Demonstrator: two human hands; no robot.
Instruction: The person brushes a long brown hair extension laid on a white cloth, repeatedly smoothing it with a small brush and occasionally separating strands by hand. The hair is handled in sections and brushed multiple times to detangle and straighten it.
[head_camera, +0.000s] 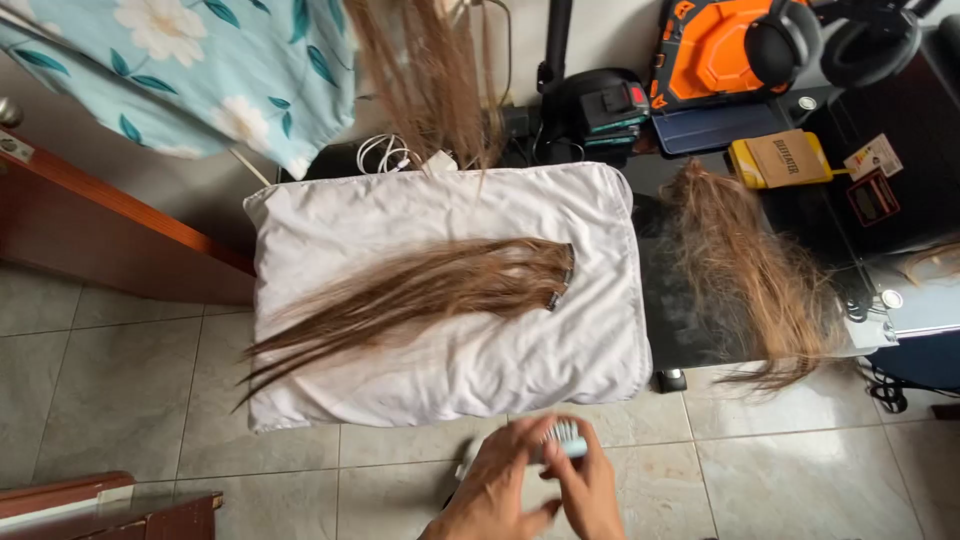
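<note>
**Both hands on a brush below the pillow**

The two hands meet at the bottom edge of the view, just below the white pillow (450, 370). The left hand (497, 490) and the right hand (590, 495) together hold a pale blue hairbrush (562, 440); its bristled head shows above the fingers, pointing toward the pillow, and the rest of it is hidden inside the hands. Both hands are curled around the brush, though which one carries the weight cannot be told.

On top of the pillow lies a long brown hair piece (430, 295), spread flat, its bound end toward the pillow's right side and its loose ends trailing off the left edge. The brush is apart from it, below the pillow's near edge.

Right of the pillow, a second, tangled bundle of hair (750, 270) lies on a dark table (670, 320). Above the pillow's left corner hangs a flowered blue cloth (200, 70).
</note>
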